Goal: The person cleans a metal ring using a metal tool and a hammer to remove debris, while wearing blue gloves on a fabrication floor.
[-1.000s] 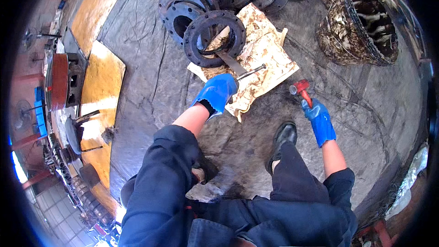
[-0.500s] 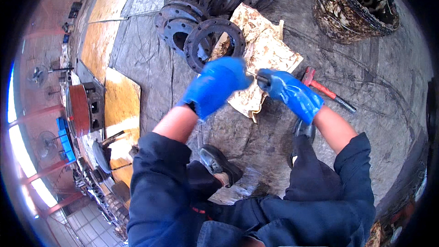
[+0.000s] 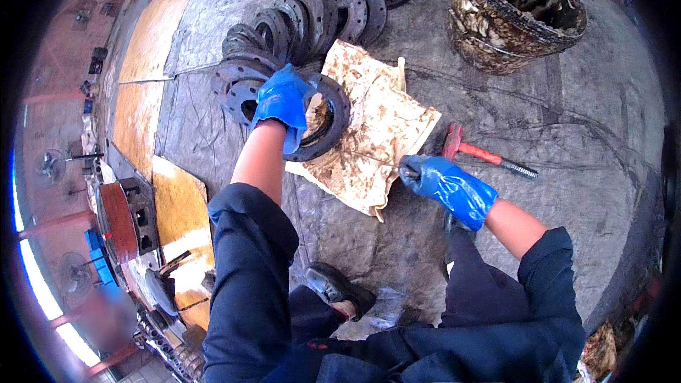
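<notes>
My left hand (image 3: 280, 105), in a blue glove, is closed over the left rim of a dark metal flange ring (image 3: 336, 115). The ring overlaps a cream, brown-stained sheet (image 3: 383, 117) spread on the floor covering; I cannot tell whether the sheet is cloth or paper. Fingers bunched together, my right hand (image 3: 448, 186) hovers by the sheet's near right edge, also gloved in blue. Dark colour shows at its fingertips, and whatever they may pinch is hidden. Beyond my left hand more flange rings (image 3: 310, 18) overlap in a curved row.
A hammer (image 3: 489, 154) with a red handle and black grip lies right of the sheet. The grimy bucket (image 3: 489, 39) stands at the far right. Wooden boards (image 3: 181, 206) run along the left, beside a reddish-brown drum-shaped part (image 3: 118, 221). My shoes are planted close by.
My left hand has moved away from my right hand onto the flange ring, which now sits nearer me over the sheet. The view has shifted, moving the scene leftward.
</notes>
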### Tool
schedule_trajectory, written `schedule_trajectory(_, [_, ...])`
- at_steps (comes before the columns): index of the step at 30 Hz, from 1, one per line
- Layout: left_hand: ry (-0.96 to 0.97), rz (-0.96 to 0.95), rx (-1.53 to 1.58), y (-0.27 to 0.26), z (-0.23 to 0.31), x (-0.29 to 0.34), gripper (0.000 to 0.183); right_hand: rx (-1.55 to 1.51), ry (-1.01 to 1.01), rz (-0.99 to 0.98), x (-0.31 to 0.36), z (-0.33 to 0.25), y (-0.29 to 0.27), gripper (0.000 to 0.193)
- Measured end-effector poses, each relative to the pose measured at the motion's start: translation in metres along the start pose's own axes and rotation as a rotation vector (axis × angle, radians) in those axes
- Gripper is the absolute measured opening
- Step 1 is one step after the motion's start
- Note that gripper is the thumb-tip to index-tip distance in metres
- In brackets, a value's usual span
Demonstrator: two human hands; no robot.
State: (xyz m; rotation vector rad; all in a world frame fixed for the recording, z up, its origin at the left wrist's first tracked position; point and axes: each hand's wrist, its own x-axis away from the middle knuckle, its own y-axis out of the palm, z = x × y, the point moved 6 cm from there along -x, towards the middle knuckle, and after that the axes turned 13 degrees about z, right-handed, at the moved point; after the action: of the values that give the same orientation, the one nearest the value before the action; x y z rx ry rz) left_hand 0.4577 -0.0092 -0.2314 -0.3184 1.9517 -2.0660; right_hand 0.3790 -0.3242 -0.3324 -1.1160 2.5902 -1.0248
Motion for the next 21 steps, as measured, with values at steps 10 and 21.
schedule_trajectory(10, [-0.143, 0.203, 0.612, 0.008, -0.047, 0.040, 0.037, -0.466, 0.519, 0.023, 0.003, 0.031, -0.036, 0.045])
schedule_trajectory(21, [-0.470, 0.420, 0.353, -0.011, -0.078, 0.126, 0.033, -0.034, -0.063, 0.110, -0.029, -0.031, -0.058, 0.034])
